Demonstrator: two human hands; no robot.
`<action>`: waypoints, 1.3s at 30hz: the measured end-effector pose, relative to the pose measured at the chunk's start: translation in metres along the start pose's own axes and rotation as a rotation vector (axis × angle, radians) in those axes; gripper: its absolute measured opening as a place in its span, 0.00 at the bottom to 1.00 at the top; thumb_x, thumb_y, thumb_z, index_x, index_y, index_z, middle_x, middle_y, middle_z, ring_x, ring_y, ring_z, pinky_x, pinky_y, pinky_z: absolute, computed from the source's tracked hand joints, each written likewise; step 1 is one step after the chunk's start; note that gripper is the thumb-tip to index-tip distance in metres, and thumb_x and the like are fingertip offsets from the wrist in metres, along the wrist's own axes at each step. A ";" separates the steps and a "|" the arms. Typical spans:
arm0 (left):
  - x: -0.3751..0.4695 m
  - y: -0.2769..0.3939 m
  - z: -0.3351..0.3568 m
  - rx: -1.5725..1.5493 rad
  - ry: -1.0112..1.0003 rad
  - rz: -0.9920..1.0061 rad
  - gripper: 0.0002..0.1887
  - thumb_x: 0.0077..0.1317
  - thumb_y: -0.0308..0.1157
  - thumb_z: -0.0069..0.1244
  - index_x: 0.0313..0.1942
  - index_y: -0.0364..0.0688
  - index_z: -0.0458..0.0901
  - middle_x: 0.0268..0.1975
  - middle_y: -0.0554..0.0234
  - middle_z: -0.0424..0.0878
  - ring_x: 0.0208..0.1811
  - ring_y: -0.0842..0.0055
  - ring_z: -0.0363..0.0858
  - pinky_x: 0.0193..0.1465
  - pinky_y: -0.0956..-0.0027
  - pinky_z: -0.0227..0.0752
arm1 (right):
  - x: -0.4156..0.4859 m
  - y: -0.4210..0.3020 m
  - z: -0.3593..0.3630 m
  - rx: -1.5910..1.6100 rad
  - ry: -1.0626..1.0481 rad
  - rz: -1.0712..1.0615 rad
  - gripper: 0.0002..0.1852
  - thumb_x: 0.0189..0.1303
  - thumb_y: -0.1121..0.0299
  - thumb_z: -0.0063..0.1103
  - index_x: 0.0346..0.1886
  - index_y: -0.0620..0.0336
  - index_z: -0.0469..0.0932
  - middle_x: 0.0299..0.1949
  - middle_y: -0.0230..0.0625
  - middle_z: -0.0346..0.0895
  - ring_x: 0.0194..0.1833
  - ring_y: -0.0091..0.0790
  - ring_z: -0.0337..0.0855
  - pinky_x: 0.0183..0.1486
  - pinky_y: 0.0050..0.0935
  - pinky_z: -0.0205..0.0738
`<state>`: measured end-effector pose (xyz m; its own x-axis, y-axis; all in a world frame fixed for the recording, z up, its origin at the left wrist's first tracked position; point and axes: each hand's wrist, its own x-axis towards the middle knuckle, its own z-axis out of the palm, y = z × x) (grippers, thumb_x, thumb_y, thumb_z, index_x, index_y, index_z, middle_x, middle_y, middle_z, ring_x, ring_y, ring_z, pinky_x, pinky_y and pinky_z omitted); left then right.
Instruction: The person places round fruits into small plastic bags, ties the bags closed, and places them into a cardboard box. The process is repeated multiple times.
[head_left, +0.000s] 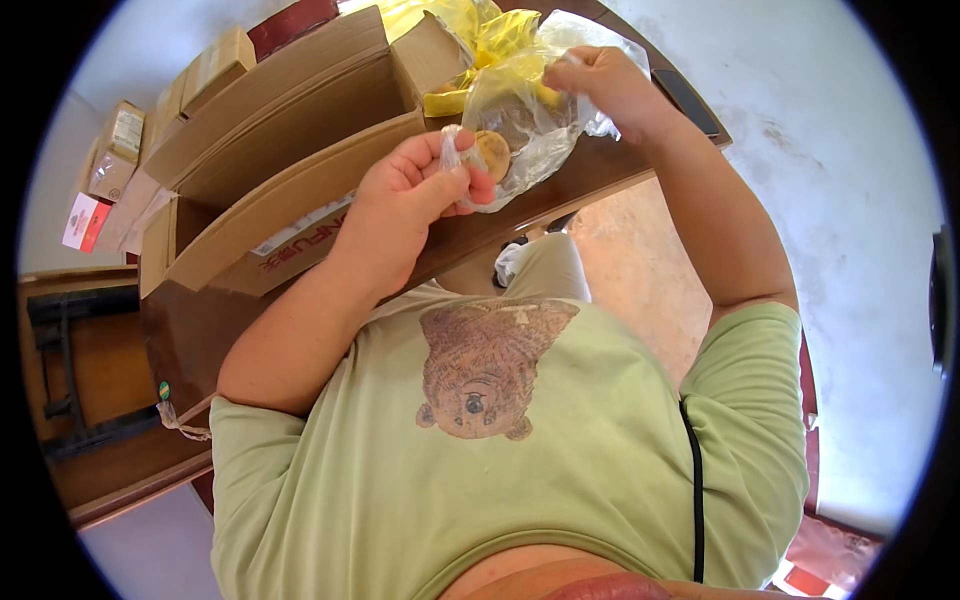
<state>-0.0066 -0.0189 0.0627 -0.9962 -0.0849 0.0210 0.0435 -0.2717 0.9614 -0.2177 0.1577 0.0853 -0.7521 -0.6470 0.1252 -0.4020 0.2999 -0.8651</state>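
Between my two hands hangs a clear plastic bag (544, 161) with a round, flat, tan item (492, 156) in it or behind its film; I cannot tell which. My left hand (416, 187) pinches the bag's gathered edge between thumb and fingers, close to the round item. Farther up and to the right, my right hand (600, 82) grips another part of the film with bent fingers. Yellow plastic bags (495, 37) lie crumpled just beyond the clear bag.
An open cardboard box (300, 142) stands on the dark wooden table (465, 244), left of the bag. Smaller cartons (217, 67) sit behind it. A smartphone (684, 101) lies near the table's right edge. A small red and white box (85, 222) is at the far left.
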 end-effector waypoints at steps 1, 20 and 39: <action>0.001 0.003 -0.001 0.004 -0.013 0.009 0.16 0.65 0.30 0.46 0.53 0.38 0.72 0.39 0.62 0.81 0.41 0.78 0.79 0.50 0.69 0.72 | -0.002 -0.003 -0.002 0.135 0.000 -0.043 0.16 0.55 0.59 0.57 0.37 0.63 0.82 0.32 0.34 0.80 0.38 0.23 0.76 0.44 0.29 0.69; 0.024 0.091 -0.002 0.180 -0.212 0.078 0.20 0.66 0.37 0.44 0.54 0.36 0.73 0.44 0.62 0.82 0.44 0.80 0.78 0.50 0.72 0.68 | -0.046 -0.059 -0.031 0.646 0.053 -0.177 0.11 0.64 0.69 0.47 0.44 0.65 0.74 0.24 0.32 0.75 0.25 0.26 0.75 0.33 0.24 0.71; 0.042 0.097 0.058 0.436 -0.309 0.133 0.13 0.65 0.29 0.46 0.47 0.33 0.75 0.37 0.66 0.79 0.36 0.85 0.74 0.37 0.82 0.66 | -0.076 -0.094 0.030 0.344 -0.040 -0.181 0.15 0.59 0.65 0.60 0.47 0.61 0.75 0.38 0.30 0.77 0.39 0.21 0.72 0.43 0.23 0.66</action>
<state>-0.0489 0.0066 0.1728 -0.9631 0.2114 0.1666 0.2004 0.1501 0.9681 -0.1071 0.1582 0.1422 -0.6614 -0.6970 0.2771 -0.3225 -0.0694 -0.9440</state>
